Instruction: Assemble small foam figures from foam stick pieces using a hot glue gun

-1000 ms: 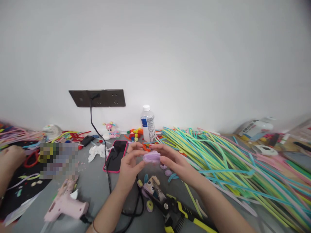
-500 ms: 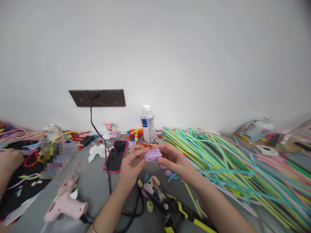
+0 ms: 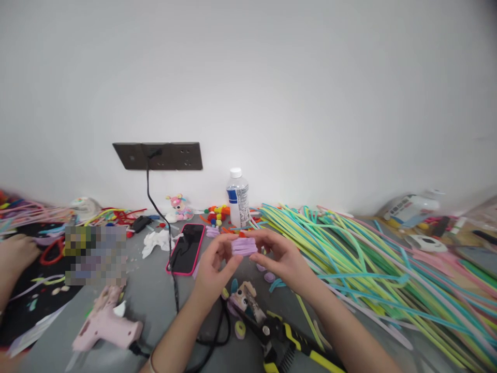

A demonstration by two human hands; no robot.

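Between my two hands, above the grey table, is a small bundle of folded purple pipe cleaner (image 3: 244, 247). My left hand (image 3: 217, 263) pinches its left end, and my right hand (image 3: 280, 255) grips its right end with thumb and fingers. Below them lies a small figure with googly eyes (image 3: 245, 299), partly covered by black-and-yellow pliers (image 3: 272, 331). Small purple coils (image 3: 268, 277) rest beside my right hand, and another purple folded piece (image 3: 212, 231) lies behind my left hand.
A pink glue gun (image 3: 111, 329) lies at left, a phone (image 3: 187, 249) nearer the middle. A black cord (image 3: 173, 264) runs down from the wall socket (image 3: 157, 156). A bottle (image 3: 238, 199) stands at the back. Pipe cleaners (image 3: 349, 259) cover the right. Another person's hand (image 3: 17, 254) is at far left.
The purple bundle has turned slightly in my fingers, its folds now facing me more squarely. Both hands keep their grip. The view has shifted a little.
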